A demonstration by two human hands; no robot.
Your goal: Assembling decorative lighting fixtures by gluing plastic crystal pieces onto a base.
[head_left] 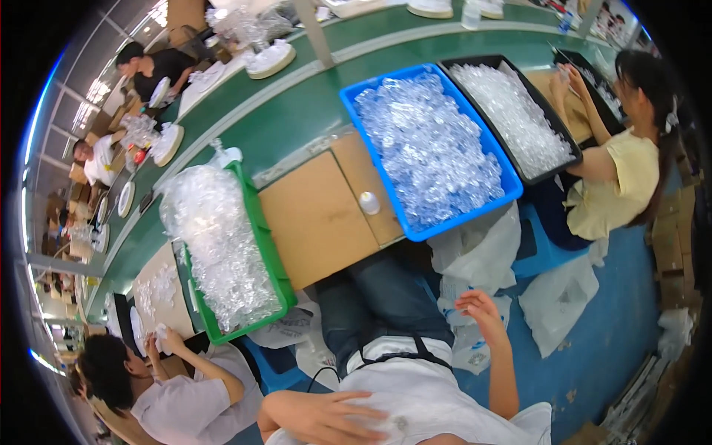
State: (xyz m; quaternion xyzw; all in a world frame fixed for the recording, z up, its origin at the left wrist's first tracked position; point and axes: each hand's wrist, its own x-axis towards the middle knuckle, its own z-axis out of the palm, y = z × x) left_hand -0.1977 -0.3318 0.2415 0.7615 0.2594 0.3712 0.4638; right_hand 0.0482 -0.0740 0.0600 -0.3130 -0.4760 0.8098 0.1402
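Note:
My left hand point(326, 417) lies with its fingers stretched out against my white shirt point(423, 397) and holds nothing. Off to the right, my right hand point(482, 311) is raised beside my lap, fingers loosely bent and apart, with nothing visible in it. In front of me brown cardboard sheets point(319, 215) cover the work surface. A small whitish, translucent rounded piece point(369, 202) sits on the cardboard, away from both hands. To its right stands a blue bin point(461, 222) full of clear plastic pieces point(430, 148). A green bin point(256, 215) heaped with clear, shiny plastic pieces point(230, 274) stands on the left.
Beyond the blue bin is a black bin point(549, 174) of clear pieces. A co-worker in yellow point(615, 182) sits at the right, another in a light shirt point(193, 393) at lower left; both handle small pieces. A green conveyor point(297, 104) curves behind. Plastic bags point(560, 304) lie on the blue floor.

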